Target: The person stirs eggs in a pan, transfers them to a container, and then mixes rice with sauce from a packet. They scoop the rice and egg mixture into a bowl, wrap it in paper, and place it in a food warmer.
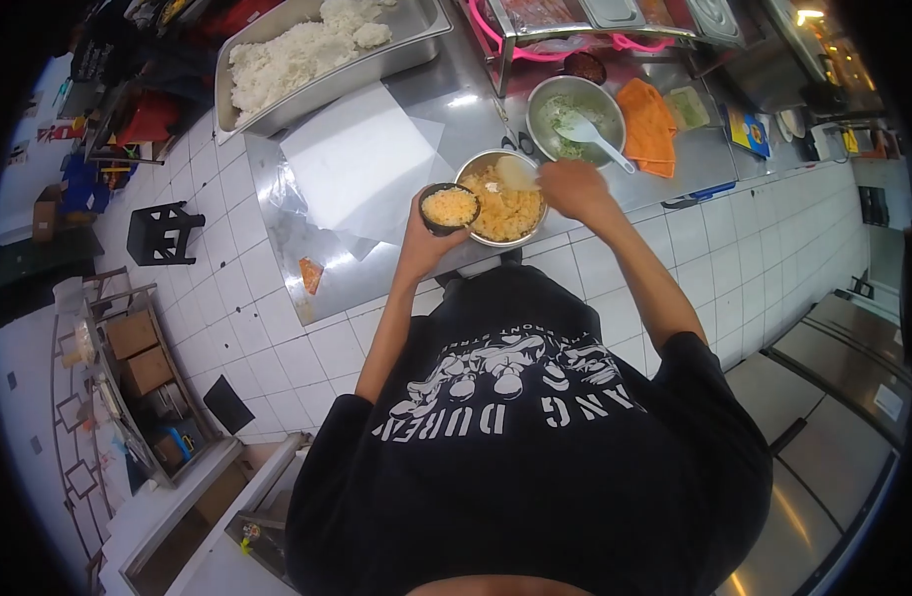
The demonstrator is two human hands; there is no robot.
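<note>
My left hand [428, 246] is closed round a small black bowl [428, 221] filled with yellowish, grainy food that looks like rice. Beside it stands a round metal bowl [473, 234] with more of the same orange-yellow food [505, 211]. My right hand [573, 189], fingers closed, grips a pale spatula [516, 173] at the bowl's right side. The blade is over the food; most of the handle is hidden by my hand.
White paper sheets [351, 149] lie on the steel table [342, 288], near a deep tray [327, 82] of white rice. Behind stands a metal bowl [617, 111] with a white spoon [582, 129], beside scissors [517, 142] and an orange cloth [646, 127].
</note>
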